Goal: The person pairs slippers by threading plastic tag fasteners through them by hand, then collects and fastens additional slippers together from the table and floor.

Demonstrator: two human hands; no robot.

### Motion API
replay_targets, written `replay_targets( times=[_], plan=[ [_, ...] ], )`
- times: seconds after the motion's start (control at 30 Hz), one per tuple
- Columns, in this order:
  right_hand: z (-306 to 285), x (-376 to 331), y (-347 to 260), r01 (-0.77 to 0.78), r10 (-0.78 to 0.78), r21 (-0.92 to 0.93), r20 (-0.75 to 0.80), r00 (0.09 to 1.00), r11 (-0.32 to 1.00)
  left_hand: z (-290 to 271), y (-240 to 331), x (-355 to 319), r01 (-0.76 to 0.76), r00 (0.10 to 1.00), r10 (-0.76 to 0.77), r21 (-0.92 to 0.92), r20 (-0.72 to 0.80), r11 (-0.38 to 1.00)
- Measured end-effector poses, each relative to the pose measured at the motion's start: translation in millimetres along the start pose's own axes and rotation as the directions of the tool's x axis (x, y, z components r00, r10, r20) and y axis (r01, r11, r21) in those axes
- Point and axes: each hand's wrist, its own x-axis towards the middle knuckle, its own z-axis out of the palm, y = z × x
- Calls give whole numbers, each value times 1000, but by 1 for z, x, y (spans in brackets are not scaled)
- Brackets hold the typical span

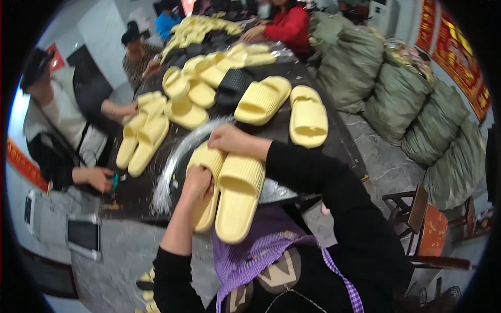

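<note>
Yellow foam slippers (237,193), a pair lying side by side, rest at the near edge of the dark bench (339,143). Left hand (197,182) closes its grip on the left slipper (fingers curled over its strap); right hand (225,138) pinches the clear plastic bag (175,159) at the toes.

loose yellow slippers (261,99) lie scattered over a long dark table (342,143), more heaped at its far end. green stuffed sacks (396,99) are stacked along the right wall beneath red banners (459,52). a wooden chair (430,229) stands nearby. seated co-workers, one in red (287,26), line the table's sides.
</note>
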Motion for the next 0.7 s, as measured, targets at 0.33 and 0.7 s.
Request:
replay_targets(
  times=[0.33,0.7],
  plan=[
    [-20,-10,-5,78,-98,-137,-145,984,988,-22,6,-28,-256,965,254,-39,-65,966],
    [-16,-22,-10,200,-224,-130,-206,953,971,-17,37,63,-319,932,340,-157,127,935]
  ],
)
